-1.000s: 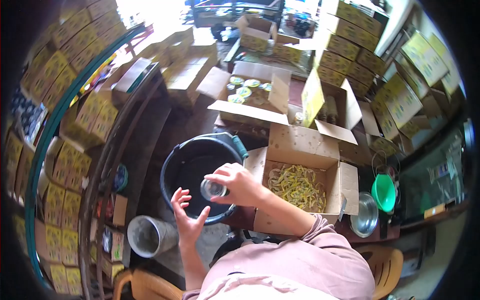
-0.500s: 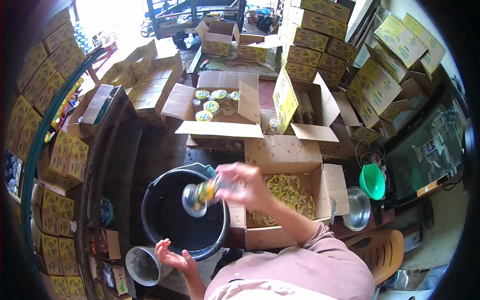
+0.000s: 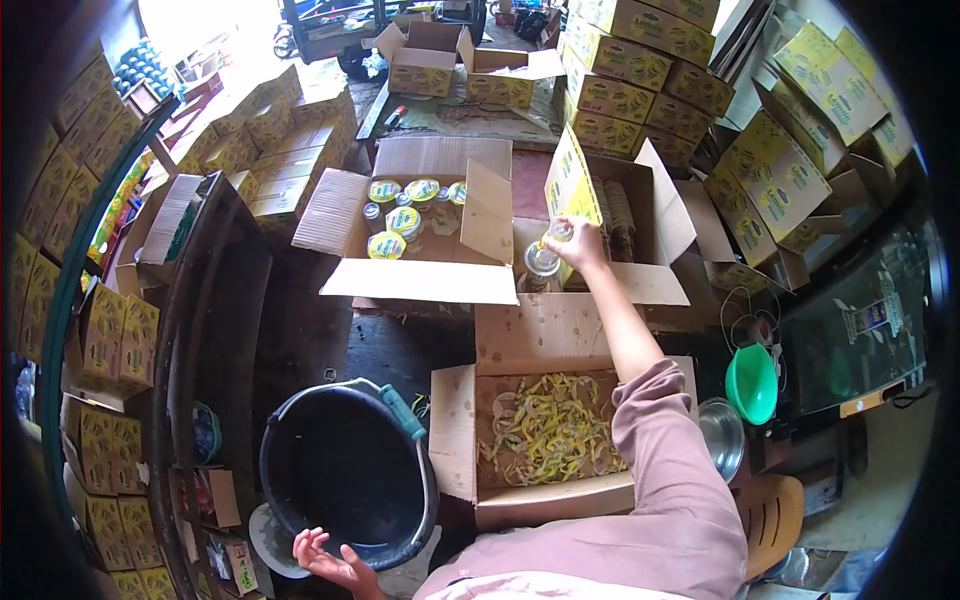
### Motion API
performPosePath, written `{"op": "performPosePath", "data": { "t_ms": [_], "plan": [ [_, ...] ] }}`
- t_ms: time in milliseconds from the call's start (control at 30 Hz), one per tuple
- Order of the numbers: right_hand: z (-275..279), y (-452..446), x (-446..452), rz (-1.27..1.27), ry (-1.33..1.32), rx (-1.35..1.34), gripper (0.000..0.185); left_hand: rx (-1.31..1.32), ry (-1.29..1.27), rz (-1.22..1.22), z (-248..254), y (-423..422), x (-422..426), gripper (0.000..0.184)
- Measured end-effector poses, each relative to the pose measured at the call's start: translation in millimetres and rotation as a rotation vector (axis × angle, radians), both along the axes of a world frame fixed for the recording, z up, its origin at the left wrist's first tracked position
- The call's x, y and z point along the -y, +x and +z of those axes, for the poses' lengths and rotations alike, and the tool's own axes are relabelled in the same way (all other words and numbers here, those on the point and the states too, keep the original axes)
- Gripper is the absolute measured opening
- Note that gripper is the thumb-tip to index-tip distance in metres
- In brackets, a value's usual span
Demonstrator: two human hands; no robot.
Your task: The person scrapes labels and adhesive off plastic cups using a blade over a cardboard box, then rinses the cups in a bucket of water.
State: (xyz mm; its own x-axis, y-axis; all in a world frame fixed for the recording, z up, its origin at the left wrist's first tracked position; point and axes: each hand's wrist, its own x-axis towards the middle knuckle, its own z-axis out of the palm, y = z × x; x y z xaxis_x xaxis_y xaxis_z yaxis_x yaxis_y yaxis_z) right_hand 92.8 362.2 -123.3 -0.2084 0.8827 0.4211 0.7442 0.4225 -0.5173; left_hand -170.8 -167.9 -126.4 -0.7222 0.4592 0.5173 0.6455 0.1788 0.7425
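My right hand (image 3: 577, 246) is closed around a clear glass (image 3: 543, 260), held tilted between the two open cartons at the back. Another clear glass (image 3: 535, 284) shows partly just beneath it. My left hand (image 3: 328, 562) hovers at the near rim of a black bucket (image 3: 432, 490), fingers apart and holding nothing. The bucket has a wire handle with a teal grip (image 3: 402, 412). Right of it, an open carton (image 3: 453, 430) holds a heap of yellow-green strips (image 3: 552, 430). The back left carton (image 3: 420, 280) contains several glasses with yellow round lids (image 3: 388, 245).
The back right carton (image 3: 672, 200) holds stacked items. A green bowl (image 3: 752, 385) and metal basin (image 3: 722, 440) stand at right, near an orange chair (image 3: 775, 520). A pale pail (image 3: 270, 545) sits behind the bucket. Yellow cartons (image 3: 625, 60) are piled around.
My right hand has carried the clear glass from above the bucket to between the back cartons, away from me and rightward. My left hand stays near the bucket's rim, slightly lower. The camera view has shifted.
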Motion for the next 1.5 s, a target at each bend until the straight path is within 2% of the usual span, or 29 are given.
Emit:
{"op": "performPosePath", "data": {
  "t_ms": [100, 200, 333, 433, 467, 600, 833, 1000, 1033, 1133, 1233, 1267, 1300, 1400, 1467, 1500],
  "plan": [
    [-45, -1, -18, 0.006, -0.292, 0.089, 0.048, 0.025, -0.038, 0.011, 4, 3, -2, 0.048],
    [-71, -1, -24, 0.061, -0.323, 0.058, 0.049, 0.050, -0.030, 0.014, 6, 4, -8, 0.048],
    [-65, -14, -50, 0.092, -0.416, 0.536, 0.053, 0.166, 0.016, -0.052, 18, 7, -16, 0.056],
    [-73, -22, -58, 0.218, -0.391, 0.689, 0.051, 0.163, -0.026, -0.061, 20, 7, -18, 0.054],
    [-75, -24, -60, 0.222, -0.454, 0.700, 0.044, 0.165, -0.022, -0.060, 17, 6, -16, 0.054],
    [-77, -23, -52, 0.181, -0.407, 0.621, 0.030, 0.179, -0.034, -0.068, 18, 6, -19, 0.054],
    [-83, -29, -54, 0.146, -0.409, 0.634, 0.026, 0.128, -0.166, -0.105, 16, 2, -13, 0.053],
    [-89, -32, -48, 0.103, -0.431, 0.631, 0.020, 0.096, -0.114, -0.103, 13, 1, -16, 0.050],
    [-85, -30, -48, 0.116, -0.486, 0.685, 0.040, 0.090, -0.129, -0.089, 15, 1, -14, 0.050],
    [-75, -15, -46, 0.164, -0.427, 0.402, 0.059, 0.087, -0.149, -0.076, 15, 0, -13, 0.049],
    [-84, -4, -46, 0.152, -0.339, 0.178, 0.057, 0.090, -0.112, -0.107, 12, -1, -14, 0.048],
    [-89, -2, -45, 0.168, -0.347, 0.280, 0.051, 0.106, -0.105, -0.104, 13, 1, -14, 0.047],
    [-87, 0, -41, 0.135, -0.336, 0.265, 0.049, 0.121, -0.098, -0.101, 14, 2, -15, 0.047],
    [-61, 9, -33, 0.060, -0.228, 0.155, 0.042, 0.136, -0.062, -0.103, 11, 0, -15, 0.046],
    [-7, 14, -7, -0.041, -0.128, 0.046, 0.041, 0.077, 0.010, -0.087, 17, 2, -22, 0.041],
    [19, 20, 11, -0.065, -0.062, -0.005, 0.040, 0.097, -0.055, -0.061, 17, 1, -19, 0.043]
  ]
}}
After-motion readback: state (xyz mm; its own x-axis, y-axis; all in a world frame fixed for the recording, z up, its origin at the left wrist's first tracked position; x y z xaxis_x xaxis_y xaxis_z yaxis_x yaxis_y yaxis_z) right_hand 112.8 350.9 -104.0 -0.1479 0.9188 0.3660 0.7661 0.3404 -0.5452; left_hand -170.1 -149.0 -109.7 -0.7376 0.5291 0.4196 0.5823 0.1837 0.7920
